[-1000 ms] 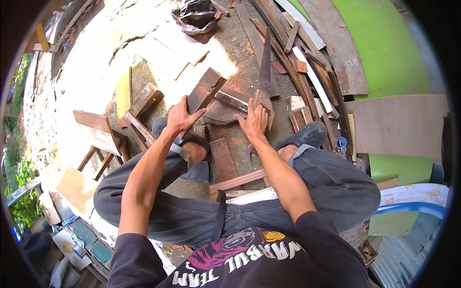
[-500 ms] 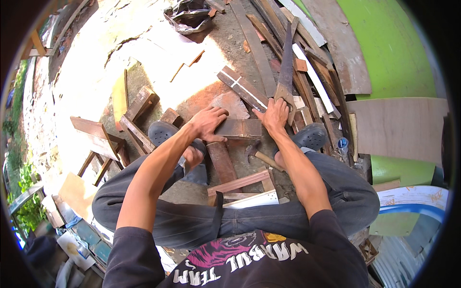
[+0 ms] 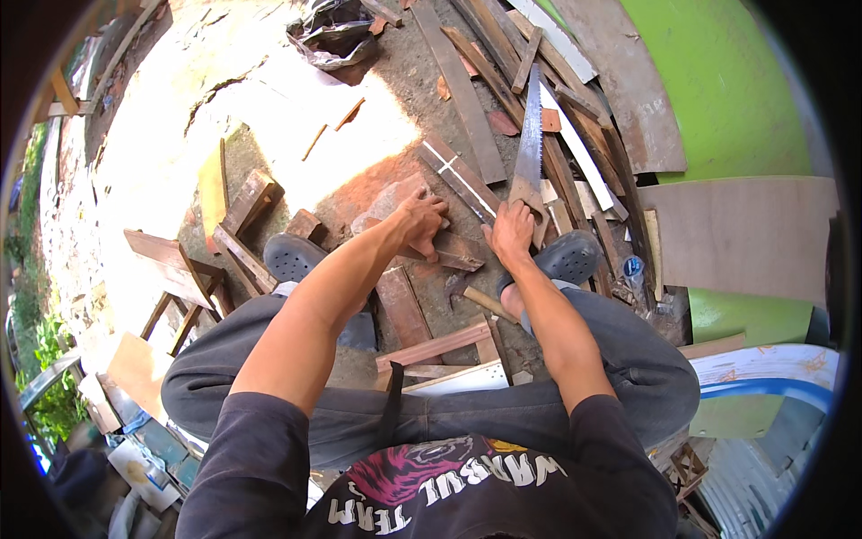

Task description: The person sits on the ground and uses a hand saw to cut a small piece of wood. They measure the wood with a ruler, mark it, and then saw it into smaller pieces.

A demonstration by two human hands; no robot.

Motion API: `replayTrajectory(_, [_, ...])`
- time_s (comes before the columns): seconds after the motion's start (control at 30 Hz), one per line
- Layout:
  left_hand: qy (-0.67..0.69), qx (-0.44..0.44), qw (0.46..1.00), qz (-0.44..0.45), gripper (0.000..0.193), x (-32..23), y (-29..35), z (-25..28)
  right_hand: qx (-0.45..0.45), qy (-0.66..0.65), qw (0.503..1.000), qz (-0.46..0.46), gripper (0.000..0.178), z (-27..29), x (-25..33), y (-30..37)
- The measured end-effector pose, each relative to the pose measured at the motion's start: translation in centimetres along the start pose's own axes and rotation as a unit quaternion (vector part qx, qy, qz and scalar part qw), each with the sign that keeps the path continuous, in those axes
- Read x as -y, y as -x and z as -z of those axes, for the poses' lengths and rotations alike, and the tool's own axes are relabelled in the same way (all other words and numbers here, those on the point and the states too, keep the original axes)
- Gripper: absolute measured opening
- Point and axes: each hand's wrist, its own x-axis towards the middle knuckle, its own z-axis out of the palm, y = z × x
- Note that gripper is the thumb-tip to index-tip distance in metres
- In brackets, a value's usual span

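My right hand (image 3: 511,232) is closed round the wooden handle of a handsaw (image 3: 530,148), whose toothed blade points away from me over the wood pile. My left hand (image 3: 424,225) is bent over a short wooden block (image 3: 460,252), thumb toward me and fingers on the far side, partly hidden. The block lies at a slant between my feet. Just beyond it is a flat reddish stone slab (image 3: 392,199). A board with a white cross mark (image 3: 458,180) runs up to my right hand. Nearer me lies a hammer (image 3: 489,303) with a wooden handle.
Long planks (image 3: 503,67) are heaped at the far right beside a green panel (image 3: 727,90). A small wooden stool-like frame (image 3: 175,269) and wood offcuts (image 3: 251,202) stand at left. A nailed wooden frame (image 3: 440,355) lies before my lap. A black plastic bag (image 3: 332,36) sits far off.
The block has turned from level to slanted, its right end now nearer me. My left hand has moved right with it. The saw has rolled so its blade's flat side shows.
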Motion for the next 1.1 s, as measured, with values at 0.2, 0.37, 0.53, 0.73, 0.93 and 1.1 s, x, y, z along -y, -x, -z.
replayTrajectory(0.2, [0.003, 0.056, 0.997, 0.057, 0.082, -3.0, 1.1, -0.8, 0.026, -0.031, 0.999, -0.01, 0.064, 0.1, 1.7, 0.8])
replayTrajectory(0.37, [-0.008, 0.035, 0.994, 0.099, 0.08, -4.0, 2.4, -1.8, 0.016, -0.074, 0.997, -0.003, 0.065, -0.2, 2.2, 1.2])
replayTrajectory(0.53, [0.06, 0.088, 0.976, 0.191, 0.076, -3.6, 3.8, -2.9, 0.032, -0.057, 0.998, -0.003, 0.07, -0.8, 1.4, 1.2])
replayTrajectory(0.73, [0.038, -0.007, 0.995, 0.097, 0.084, -1.4, 7.2, -6.0, 0.002, -0.075, 0.997, -0.025, 0.078, -1.3, 3.0, 0.3])
replayTrajectory(0.93, [0.086, -0.137, 0.98, 0.114, 0.083, 0.6, 10.7, -8.0, -0.016, -0.104, 0.994, -0.038, 0.071, -2.5, 3.7, -1.7])
replayTrajectory(1.1, [0.146, -0.186, 0.952, 0.194, 0.087, 2.8, 11.5, -7.9, -0.058, -0.138, 0.988, -0.04, 0.067, -2.2, 3.0, -2.2])
